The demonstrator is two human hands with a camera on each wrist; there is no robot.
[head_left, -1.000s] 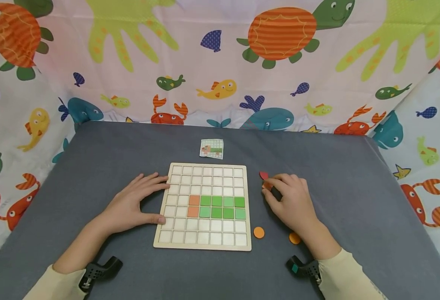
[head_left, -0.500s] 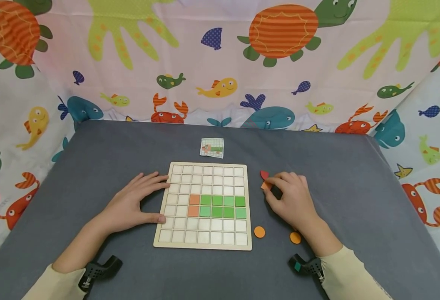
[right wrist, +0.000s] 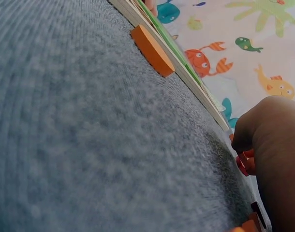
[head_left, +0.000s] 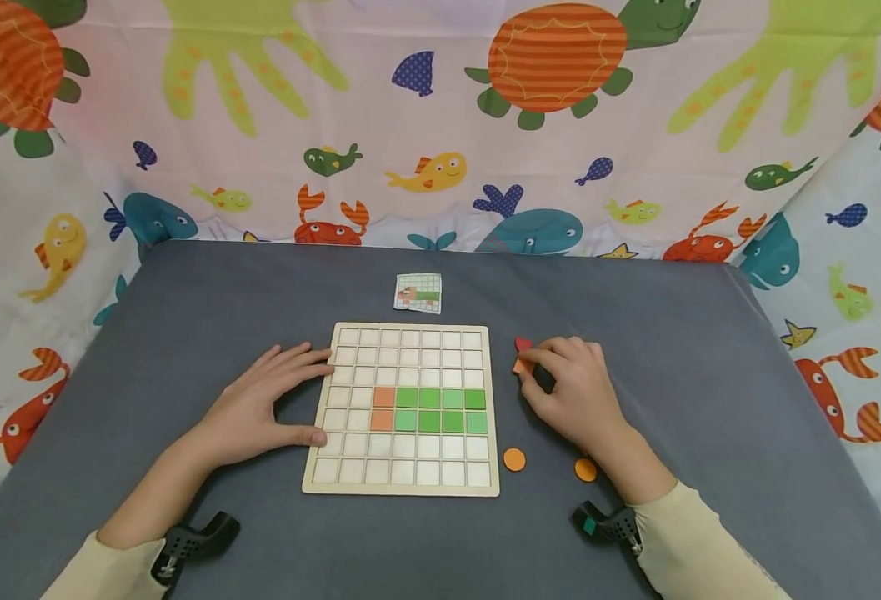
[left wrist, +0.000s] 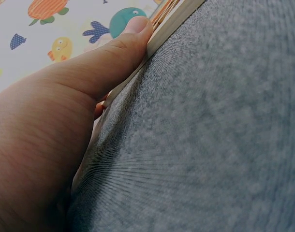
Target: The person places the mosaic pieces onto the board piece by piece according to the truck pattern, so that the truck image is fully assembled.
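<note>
A pale wooden grid board (head_left: 402,482) lies on the grey cloth, with two columns of coloured square tiles at its middle: salmon tiles (head_left: 383,408) and a run of green tiles (head_left: 428,410). Along the board's left edge rests my left hand (head_left: 263,408), fingers straight and spread; the thumb (left wrist: 121,50) touches the rim in the left wrist view. To the right of the board, my right hand (head_left: 578,387) pinches an orange tile (head_left: 519,366) between thumb and forefinger, low over the cloth. A red piece (head_left: 523,343) lies just beyond it, partly hidden by the fingers.
Two orange discs (head_left: 514,459) lie right of the board, one near the right wrist. Behind the board is a small printed picture card (head_left: 417,293). In the right wrist view, a dark piece (right wrist: 258,212) and orange bits show at the bottom edge. A patterned curtain backs the table.
The orange tile has shifted slightly left, more of it showing at my right fingertips. My left hand stays on the board; the whole view has drifted a little.
</note>
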